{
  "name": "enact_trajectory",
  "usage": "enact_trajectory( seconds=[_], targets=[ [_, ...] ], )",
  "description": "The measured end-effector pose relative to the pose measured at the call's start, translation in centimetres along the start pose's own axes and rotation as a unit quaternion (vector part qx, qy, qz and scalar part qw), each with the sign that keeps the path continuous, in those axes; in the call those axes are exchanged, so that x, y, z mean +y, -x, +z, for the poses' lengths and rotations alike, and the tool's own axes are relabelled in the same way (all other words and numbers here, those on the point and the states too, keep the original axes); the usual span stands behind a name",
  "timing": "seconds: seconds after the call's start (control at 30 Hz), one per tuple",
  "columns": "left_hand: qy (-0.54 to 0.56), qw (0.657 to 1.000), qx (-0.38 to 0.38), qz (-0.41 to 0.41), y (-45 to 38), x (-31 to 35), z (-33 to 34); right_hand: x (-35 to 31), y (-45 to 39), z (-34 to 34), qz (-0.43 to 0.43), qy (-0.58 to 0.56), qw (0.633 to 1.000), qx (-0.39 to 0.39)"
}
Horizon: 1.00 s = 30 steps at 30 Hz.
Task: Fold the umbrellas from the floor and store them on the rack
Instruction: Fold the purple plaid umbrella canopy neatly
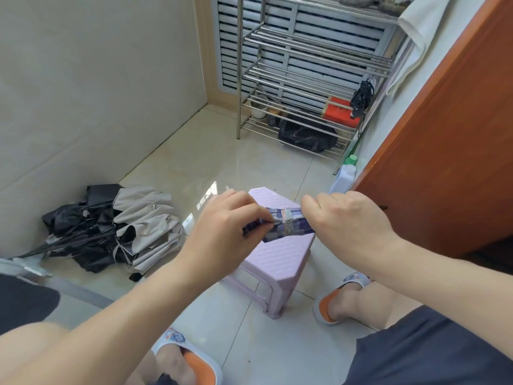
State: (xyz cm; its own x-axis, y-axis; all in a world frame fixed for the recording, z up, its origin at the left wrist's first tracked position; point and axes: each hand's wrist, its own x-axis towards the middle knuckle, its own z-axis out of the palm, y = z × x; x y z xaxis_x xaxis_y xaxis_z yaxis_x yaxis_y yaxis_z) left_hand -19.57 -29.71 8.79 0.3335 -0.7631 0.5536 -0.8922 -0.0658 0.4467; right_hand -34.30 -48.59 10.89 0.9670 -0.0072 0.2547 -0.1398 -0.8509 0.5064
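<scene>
Bare tiled floor point(211, 151) lies open between the metal rack point(311, 79) at the far wall and a lilac stool point(277, 259), with unfolded umbrellas point(116, 229) heaped by the left wall. Above the stool, a rolled blue plaid umbrella point(288, 225), banded by a patterned strap, lies horizontal, left to right. The left hand point(227, 226) pinches its left end; the right hand point(344, 215) grips its right end.

Small tiled corner: glossy cream floor point(222, 151) catching daylight, beige walls point(97, 79), louvered white panel point(319, 31) at the back, orange wooden door point(458, 134) right, little pink plastic stool point(280, 262) in the middle
</scene>
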Motion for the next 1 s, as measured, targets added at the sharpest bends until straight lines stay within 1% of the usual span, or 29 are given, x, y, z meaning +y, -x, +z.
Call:
enact_trajectory(
  seconds=[0.13, 0.33, 0.4, 0.47, 0.53, 0.57, 0.6, 0.67, 0.77, 0.83, 0.87, 0.9, 0.93, 0.97, 1.0],
  targets=[
    [-0.103, 0.993, -0.004, 0.062, 0.3, 0.3, -0.1, -0.1, -0.2, 0.1, 0.004, 0.002, 1.000, -0.003],
    [-0.132, 0.989, 0.005, 0.064, 0.1, 0.8, -0.3, -0.3, -0.4, -0.4, 0.010, -0.007, 1.000, 0.003],
    [-0.158, 0.982, -0.003, 0.102, -0.1, 0.8, -0.7, -0.2, -0.7, -0.8, 0.002, -0.024, 0.998, -0.050],
    [-0.170, 0.972, -0.014, 0.158, -0.4, 0.6, -1.6, 0.0, -0.7, -1.3, 0.004, -0.078, 0.988, -0.130],
    [-0.161, 0.968, -0.018, 0.192, -0.6, 0.4, -2.6, 0.5, -1.2, -2.3, 0.037, -0.183, 0.956, -0.227],
    [-0.154, 0.968, -0.020, 0.199, -0.6, 0.2, -3.1, 0.7, -1.4, -2.8, 0.049, -0.233, 0.939, -0.247],
    [-0.146, 0.968, -0.027, 0.203, -0.5, 0.0, -3.4, 0.7, -1.5, -3.0, 0.057, -0.266, 0.927, -0.256],
    [-0.131, 0.969, -0.046, 0.204, -0.4, -0.4, -3.5, 0.7, -1.6, -3.1, 0.065, -0.281, 0.923, -0.256],
    [-0.114, 0.971, -0.056, 0.204, -0.3, -0.6, -3.5, 0.7, -1.4, -3.0, 0.062, -0.271, 0.927, -0.253],
    [-0.105, 0.974, -0.045, 0.197, -0.2, -0.8, -3.5, 0.7, -1.3, -2.7, 0.053, -0.233, 0.944, -0.226],
    [-0.088, 0.978, -0.040, 0.183, -0.1, -0.9, -3.2, 0.6, -1.2, -2.4, 0.039, -0.194, 0.961, -0.192],
    [-0.051, 0.988, -0.036, 0.141, -0.1, -0.8, -2.9, 0.6, -1.0, -2.0, 0.020, -0.146, 0.976, -0.157],
    [0.008, 0.997, -0.040, 0.067, 0.1, -0.7, -2.5, 0.5, -0.9, -1.9, 0.008, -0.118, 0.983, -0.143],
    [0.084, 0.994, -0.054, -0.036, 0.1, -0.6, -2.2, 0.5, -0.8, -2.0, 0.009, -0.100, 0.987, -0.129],
    [0.160, 0.973, -0.068, -0.152, 0.1, -0.3, -2.0, 0.4, -0.7, -1.8, 0.013, -0.086, 0.991, -0.100]
  ],
)
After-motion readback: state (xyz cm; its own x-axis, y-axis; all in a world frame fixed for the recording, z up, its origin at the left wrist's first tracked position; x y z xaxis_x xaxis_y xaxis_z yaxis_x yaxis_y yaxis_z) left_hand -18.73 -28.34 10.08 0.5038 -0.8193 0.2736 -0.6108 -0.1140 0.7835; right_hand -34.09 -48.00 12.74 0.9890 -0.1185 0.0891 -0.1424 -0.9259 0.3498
